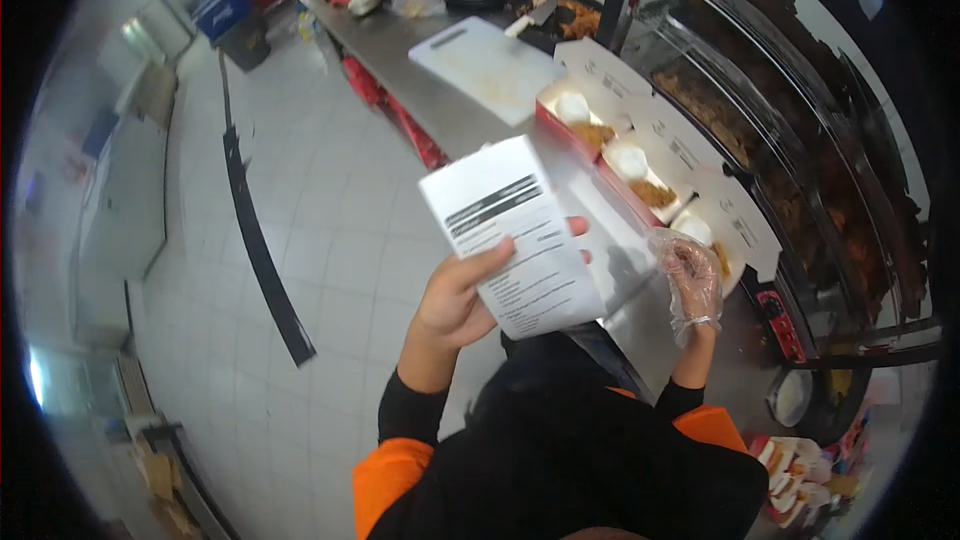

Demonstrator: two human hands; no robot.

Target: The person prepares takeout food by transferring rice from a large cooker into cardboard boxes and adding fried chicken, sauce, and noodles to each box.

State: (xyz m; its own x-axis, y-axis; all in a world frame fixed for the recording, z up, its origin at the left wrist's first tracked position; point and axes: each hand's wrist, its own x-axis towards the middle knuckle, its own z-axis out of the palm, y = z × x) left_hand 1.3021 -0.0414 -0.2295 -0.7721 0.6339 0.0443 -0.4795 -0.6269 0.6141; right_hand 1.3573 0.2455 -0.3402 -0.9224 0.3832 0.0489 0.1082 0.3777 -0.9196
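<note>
My bare left hand [459, 292] grips a sheaf of white printed slips [517, 240], thumb across the front and fingertips showing at the right edge. The top slip bears writing. My right hand [691, 281] wears a clear plastic glove. Its fingers are curled at the near end of a row of open takeaway boxes, and whether anything is inside them is hidden. The far box [570, 131], the middle box [637, 180] and the near box [739, 270] each hold a white rounded mound, probably rice, beside golden breaded food. My right hand partly covers the near box.
A white cutting board [491, 69] lies on the steel counter [409, 101]. Beyond it, a pan of food [577, 19] has a white-handled spatula [532, 17] on it. A display warmer [787, 120] stands behind the boxes. Black tape [259, 255] crosses the tiled floor.
</note>
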